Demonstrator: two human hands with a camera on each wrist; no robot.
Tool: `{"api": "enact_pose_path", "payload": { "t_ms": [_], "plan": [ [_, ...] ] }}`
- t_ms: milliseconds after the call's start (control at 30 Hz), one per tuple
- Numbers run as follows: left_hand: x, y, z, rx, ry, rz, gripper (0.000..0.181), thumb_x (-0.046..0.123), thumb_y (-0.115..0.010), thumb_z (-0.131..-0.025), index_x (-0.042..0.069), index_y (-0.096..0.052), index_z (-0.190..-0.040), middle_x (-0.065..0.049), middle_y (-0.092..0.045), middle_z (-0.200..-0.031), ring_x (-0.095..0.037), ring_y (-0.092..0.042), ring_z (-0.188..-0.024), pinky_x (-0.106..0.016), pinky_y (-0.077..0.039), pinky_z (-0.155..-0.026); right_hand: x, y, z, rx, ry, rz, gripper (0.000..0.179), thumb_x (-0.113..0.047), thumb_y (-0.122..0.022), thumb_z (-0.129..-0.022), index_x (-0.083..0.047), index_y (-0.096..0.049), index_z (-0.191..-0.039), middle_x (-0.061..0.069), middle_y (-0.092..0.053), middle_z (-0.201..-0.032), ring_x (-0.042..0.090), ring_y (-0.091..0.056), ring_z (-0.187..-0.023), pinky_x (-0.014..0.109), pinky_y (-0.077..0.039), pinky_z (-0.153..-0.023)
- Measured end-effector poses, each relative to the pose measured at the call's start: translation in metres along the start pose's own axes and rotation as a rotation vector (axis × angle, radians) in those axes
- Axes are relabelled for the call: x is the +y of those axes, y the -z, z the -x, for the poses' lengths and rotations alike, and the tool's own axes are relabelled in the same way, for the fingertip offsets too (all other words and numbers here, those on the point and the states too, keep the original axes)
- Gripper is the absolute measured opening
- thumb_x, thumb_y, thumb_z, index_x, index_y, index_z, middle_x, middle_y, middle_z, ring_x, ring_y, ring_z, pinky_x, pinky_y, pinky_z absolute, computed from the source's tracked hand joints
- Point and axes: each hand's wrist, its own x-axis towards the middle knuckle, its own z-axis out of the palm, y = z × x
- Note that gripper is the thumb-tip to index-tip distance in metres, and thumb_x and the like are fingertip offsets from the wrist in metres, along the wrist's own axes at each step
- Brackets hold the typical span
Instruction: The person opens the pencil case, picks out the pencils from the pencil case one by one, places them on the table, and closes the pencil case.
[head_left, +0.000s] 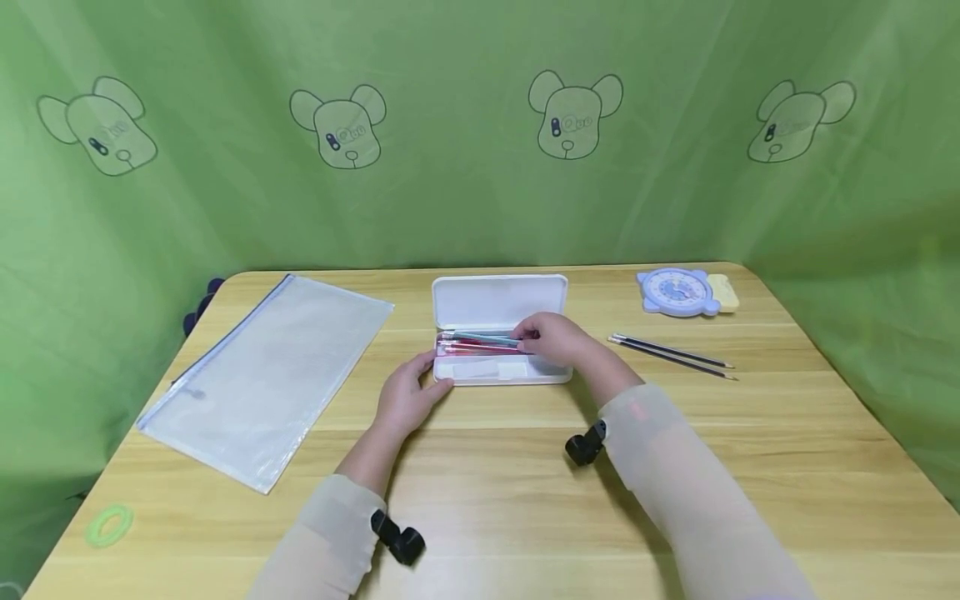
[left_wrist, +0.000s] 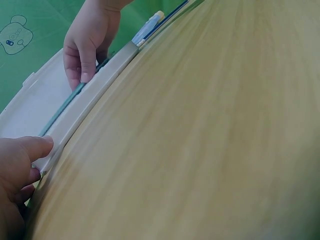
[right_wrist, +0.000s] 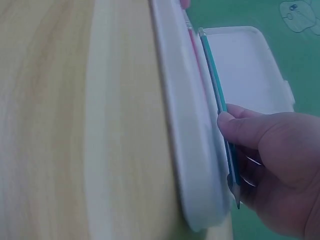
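A white pencil case [head_left: 500, 302] lies on the table with its lid tipped back. Several pink and red pencils [head_left: 480, 349] lie in its tray, beside a white block at the front. My left hand [head_left: 405, 396] grips the case's left end, thumb on the front rim and fingers round the side. Over the right part of the tray, my right hand [head_left: 557, 338] pinches a teal pencil [right_wrist: 216, 80] between thumb and fingers. In the right wrist view its sharpened tip points toward the palm side, and a second dark pencil shaft shows close against it.
On the left lies a clear zip pouch [head_left: 277, 375] with a blue zipper edge; a green ring [head_left: 109, 526] is near the front left. Two dark pencils [head_left: 675, 357] lie right of the case. A blue clock-shaped item [head_left: 677, 292] overlaps a yellow piece [head_left: 723, 293] at the back right.
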Motion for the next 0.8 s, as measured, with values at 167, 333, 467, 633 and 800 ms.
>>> {"api": "enact_pose_path", "payload": {
  "t_ms": [167,333,467,633,800],
  "plan": [
    [0.000,0.000,0.000,-0.001,0.000,0.001,0.058,0.029,-0.071,-0.089,0.006,-0.053,-0.140,-0.013,-0.058,-0.140,-0.032,-0.049,-0.135,-0.046,-0.037,-0.117,0.005,0.012,0.011,0.053,0.018,-0.002,0.026,-0.011,-0.061,-0.095,-0.004,-0.069,-0.118,0.015,-0.069,-0.112,0.027,-0.060,-0.104,0.043,-0.050,-0.096],
    [0.000,0.000,0.001,-0.004,0.005,0.001,0.059,0.030,-0.070,-0.090,0.007,-0.052,-0.140,-0.013,-0.057,-0.141,-0.032,-0.048,-0.136,-0.047,-0.036,-0.117,0.019,0.024,0.027,0.109,0.024,-0.019,0.026,-0.011,-0.062,-0.093,-0.003,-0.069,-0.117,0.010,-0.065,-0.096,0.019,-0.054,-0.087,0.029,-0.046,-0.077],
    [0.001,0.001,0.002,-0.007,0.009,0.004,0.059,0.029,-0.070,-0.090,0.006,-0.052,-0.141,-0.013,-0.057,-0.142,-0.032,-0.048,-0.136,-0.047,-0.035,-0.117,0.033,0.034,0.042,0.142,0.017,-0.033,0.026,-0.010,-0.062,-0.093,-0.001,-0.069,-0.117,0.010,-0.063,-0.094,0.019,-0.052,-0.086,0.027,-0.044,-0.075],
    [0.002,0.001,0.002,-0.008,0.006,0.008,0.058,0.028,-0.070,-0.090,0.006,-0.052,-0.140,-0.013,-0.057,-0.141,-0.033,-0.048,-0.136,-0.047,-0.036,-0.117,0.053,0.047,0.063,0.171,-0.036,-0.026,0.027,-0.013,-0.061,-0.095,-0.003,-0.068,-0.118,0.009,-0.063,-0.095,0.019,-0.052,-0.086,0.027,-0.045,-0.073],
    [0.002,0.001,0.003,-0.003,-0.002,0.008,0.058,0.028,-0.070,-0.090,0.005,-0.052,-0.140,-0.014,-0.057,-0.141,-0.033,-0.049,-0.135,-0.047,-0.036,-0.117,0.075,0.060,0.087,0.203,-0.083,0.013,0.028,-0.017,-0.061,-0.095,-0.004,-0.068,-0.119,0.009,-0.063,-0.096,0.019,-0.052,-0.086,0.028,-0.045,-0.073]
  ]
}}
